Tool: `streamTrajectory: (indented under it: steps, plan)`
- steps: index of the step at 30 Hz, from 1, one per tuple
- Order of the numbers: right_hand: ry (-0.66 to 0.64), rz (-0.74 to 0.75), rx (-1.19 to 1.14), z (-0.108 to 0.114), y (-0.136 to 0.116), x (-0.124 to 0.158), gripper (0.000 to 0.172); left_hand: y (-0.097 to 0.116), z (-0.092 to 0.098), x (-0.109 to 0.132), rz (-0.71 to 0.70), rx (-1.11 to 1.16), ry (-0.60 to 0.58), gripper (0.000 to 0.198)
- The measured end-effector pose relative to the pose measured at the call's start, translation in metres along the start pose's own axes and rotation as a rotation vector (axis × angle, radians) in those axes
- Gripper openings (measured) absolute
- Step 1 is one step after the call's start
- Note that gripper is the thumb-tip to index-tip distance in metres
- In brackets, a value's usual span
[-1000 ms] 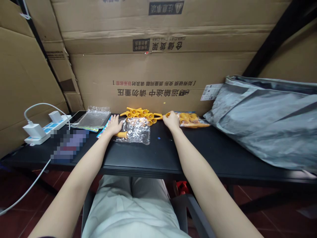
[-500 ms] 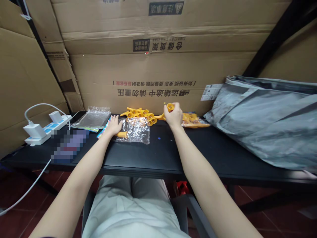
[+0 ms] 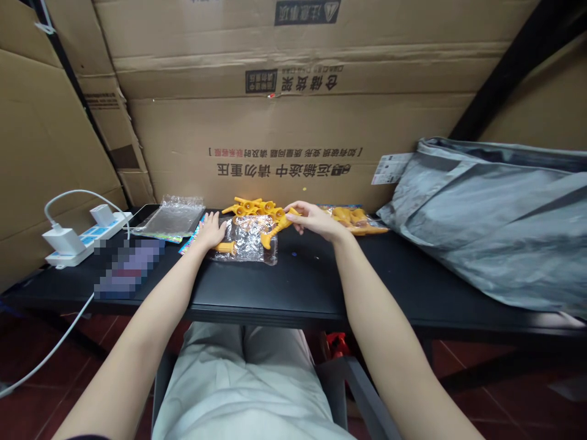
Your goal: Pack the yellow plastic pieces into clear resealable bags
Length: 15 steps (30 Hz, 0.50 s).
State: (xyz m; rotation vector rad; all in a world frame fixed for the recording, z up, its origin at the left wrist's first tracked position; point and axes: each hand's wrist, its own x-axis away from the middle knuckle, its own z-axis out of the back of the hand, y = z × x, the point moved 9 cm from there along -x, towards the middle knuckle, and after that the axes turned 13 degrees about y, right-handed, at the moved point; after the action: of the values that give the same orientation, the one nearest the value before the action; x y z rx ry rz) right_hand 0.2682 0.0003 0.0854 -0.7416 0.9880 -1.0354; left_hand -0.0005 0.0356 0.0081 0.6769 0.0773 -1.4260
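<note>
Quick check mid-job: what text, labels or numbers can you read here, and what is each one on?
All carton print is upside down.
"运输途中 请勿重压": lower carton
"如有破损 变形 质量问题 请及时联系客服": same carton, smaller line
"仓储货架": middle carton
"注意事项": black label, top carton
White tag on grey bag: too small to read
Pixelated patch: unreadable

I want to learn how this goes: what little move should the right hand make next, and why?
Probably slide the yellow piece left, over the clear bag. The right hand pinches it with its far end at the bag's right edge, while the left hand presses the bag's left side flat. Whether it is inside the bag, I cannot tell.
</note>
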Motion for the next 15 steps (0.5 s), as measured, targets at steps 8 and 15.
streamTrajectory:
  steps: [8, 15]
  plan:
    - [0.076, -0.09, -0.173, -0.028, 0.016, -0.008, 0.02, -0.004, -0.002, -0.003, -0.002, 0.035, 0.031, 0.062]
    - [0.116, -0.345, -0.546, -0.082, 0.042, -0.005, 0.021, -0.007, -0.005, -0.008, 0.082, 0.134, -0.018, 0.062]
